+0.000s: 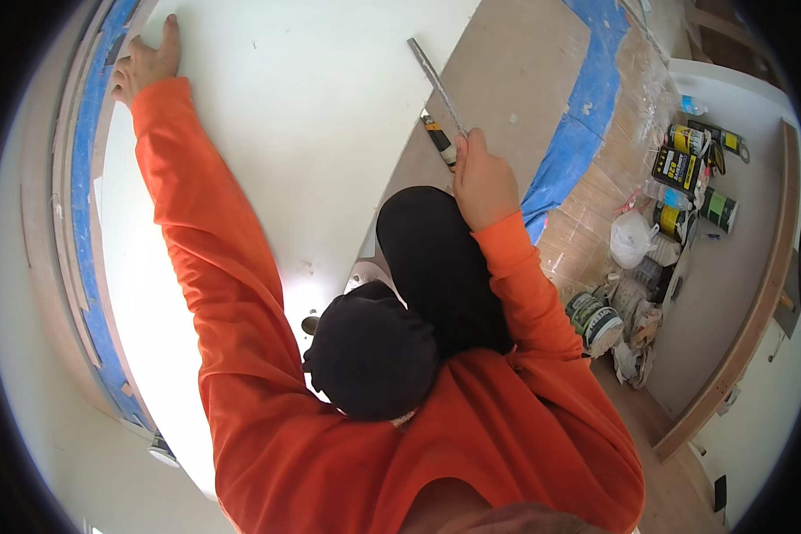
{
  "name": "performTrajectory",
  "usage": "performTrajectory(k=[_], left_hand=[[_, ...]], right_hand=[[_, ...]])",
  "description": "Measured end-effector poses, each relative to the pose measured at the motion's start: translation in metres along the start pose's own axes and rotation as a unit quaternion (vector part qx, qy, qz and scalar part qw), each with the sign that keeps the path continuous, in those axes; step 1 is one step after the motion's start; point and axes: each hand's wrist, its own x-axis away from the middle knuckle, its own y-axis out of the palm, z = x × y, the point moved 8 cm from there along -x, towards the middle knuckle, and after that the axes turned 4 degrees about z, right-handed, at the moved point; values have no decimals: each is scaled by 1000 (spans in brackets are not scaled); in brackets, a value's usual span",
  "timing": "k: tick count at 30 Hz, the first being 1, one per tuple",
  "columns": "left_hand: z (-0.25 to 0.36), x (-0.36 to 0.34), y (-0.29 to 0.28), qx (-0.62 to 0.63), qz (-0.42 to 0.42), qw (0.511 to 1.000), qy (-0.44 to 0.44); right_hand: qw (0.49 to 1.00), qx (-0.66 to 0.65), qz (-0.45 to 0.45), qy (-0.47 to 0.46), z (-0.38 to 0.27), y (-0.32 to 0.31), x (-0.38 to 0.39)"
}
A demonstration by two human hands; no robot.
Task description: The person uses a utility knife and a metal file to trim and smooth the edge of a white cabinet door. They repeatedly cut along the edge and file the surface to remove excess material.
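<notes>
A white door panel [329, 107] with a round hole [310, 325] lies flat in front of me. My left hand [149, 67] rests at its far left edge, thumb stretched along the surface and the other fingers spread over the edge. In my closed right hand [487, 182] is one end of a long, thin grey bar, file-like in shape [436, 84]; its far end points up and left above the panel. Just left of that hand lies a black and yellow tool [439, 142], its kind unclear. My black-clad knees are bent at the panel's near right side.
Brown board [516, 62] covers the floor right of the panel, bordered by blue tape [587, 116] and clear plastic sheeting. Farther right stand several cans, bottles and a white bag [630, 238], with a paint bucket [594, 322] nearer me. Blue tape [87, 178] also runs along the left.
</notes>
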Motion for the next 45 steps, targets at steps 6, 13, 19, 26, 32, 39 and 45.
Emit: performTrajectory(k=[6,13,19,26,32,39,45], left_hand=[[9,-23,-18,8,27,1000,-1],[4,-1,-5,5,1,1000,-7],[2,-3,-2,-6,22,1000,5],[75,53,-54,106,195,941,256],[168,184,-88,234,0,888,396],[199,249,-96,140,-83,862,480],[198,248,-86,143,-120,864,467]], right_hand=[[1000,0,23,-11,-11,3,-30],[1000,18,11,-19,1,-1,-15],[1000,0,-3,-11,5,1,2],[999,-38,-16,17,6,5,5],[999,-17,50,5,14,-5,-43],[999,19,30,-15,9,-6,-35],[1000,14,7,-2,10,-5,-26]])
